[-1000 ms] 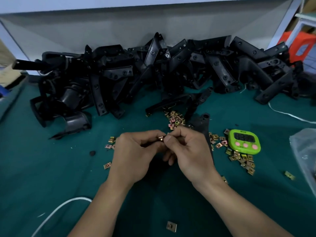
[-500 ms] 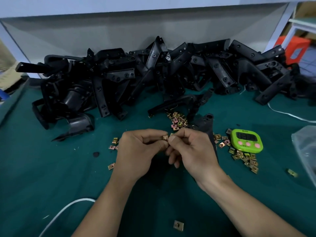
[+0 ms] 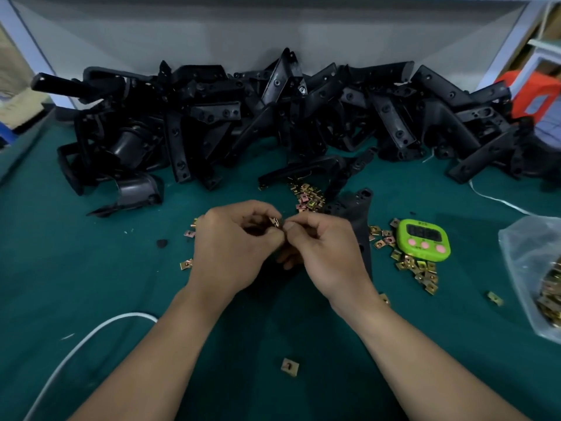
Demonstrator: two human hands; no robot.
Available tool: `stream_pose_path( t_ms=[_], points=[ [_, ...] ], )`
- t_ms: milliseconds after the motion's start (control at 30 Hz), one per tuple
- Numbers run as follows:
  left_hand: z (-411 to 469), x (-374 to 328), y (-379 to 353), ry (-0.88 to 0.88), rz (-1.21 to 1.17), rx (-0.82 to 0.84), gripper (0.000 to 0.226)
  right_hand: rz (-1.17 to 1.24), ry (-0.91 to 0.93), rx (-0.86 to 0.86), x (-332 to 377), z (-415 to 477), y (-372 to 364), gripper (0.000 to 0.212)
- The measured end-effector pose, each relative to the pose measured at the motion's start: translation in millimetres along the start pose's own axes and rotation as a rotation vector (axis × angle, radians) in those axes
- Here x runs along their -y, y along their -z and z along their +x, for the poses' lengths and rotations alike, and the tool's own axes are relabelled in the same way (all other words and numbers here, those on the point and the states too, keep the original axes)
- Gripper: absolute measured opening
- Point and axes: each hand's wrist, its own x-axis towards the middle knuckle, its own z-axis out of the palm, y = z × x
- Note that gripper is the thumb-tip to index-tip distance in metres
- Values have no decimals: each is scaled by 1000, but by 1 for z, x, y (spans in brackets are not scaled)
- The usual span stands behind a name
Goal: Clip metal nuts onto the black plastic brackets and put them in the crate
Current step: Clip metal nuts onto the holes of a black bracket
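Head view: both hands pinched one metal nut over a black bracket

Both hands met at the centre of the green table (image 3: 76, 268). The left hand (image 3: 233, 253) had its fingers curled, thumb and forefinger closed tight on a small brass-coloured metal nut (image 3: 275, 221). The right hand (image 3: 328, 256), at three o'clock of the left, was curled too, and its thumb and forefinger tips pressed against the same nut from the other side. Under the right hand lay a black plastic bracket (image 3: 355, 214), its holed end reaching out toward one o'clock. Whether the lower fingers of that hand gripped it could not be told.

At twelve o'clock of the hands, along the back wall, a big pile of brackets (image 3: 273, 123) stretched across the table. A heap of loose nuts (image 3: 309, 197) sat just beyond the hands at one o'clock. More scattered nuts (image 3: 419, 268) trailed at three o'clock, beside a green timer (image 3: 423, 240). A few nuts (image 3: 186, 264) lay at nine o'clock of the left hand, and a single nut (image 3: 290, 367) lay at six o'clock, between the forearms. A clear bag (image 3: 534, 278) with nuts inside sat at the three o'clock edge, and a white cable (image 3: 91, 335) curved across at seven o'clock.
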Motion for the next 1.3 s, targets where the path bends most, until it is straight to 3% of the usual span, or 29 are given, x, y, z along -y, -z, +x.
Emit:
stream_pose_path(
  t_ms=[300, 567, 933, 1100, 1233, 1300],
  points=[
    [6, 1, 5, 83, -369, 174, 30, 219, -26, 81, 7, 2, 7, 20],
    [9, -1, 14, 99, -348, 246, 29, 157, -13, 116, 8, -3, 8, 18],
    [7, -3, 5, 363, -421, 178, 19, 158, -93, 68, 11, -5, 3, 19],
    [4, -5, 1, 331, -347, 94, 17, 218, -198, 62, 16, -4, 0, 22],
    [10, -4, 8, 396, -388, 255, 17, 158, -192, 50, 15, -8, 0, 19],
    [11, -2, 14, 340, -344, 327, 18, 126, -172, 54, 15, -10, 0, 18]
  ],
)
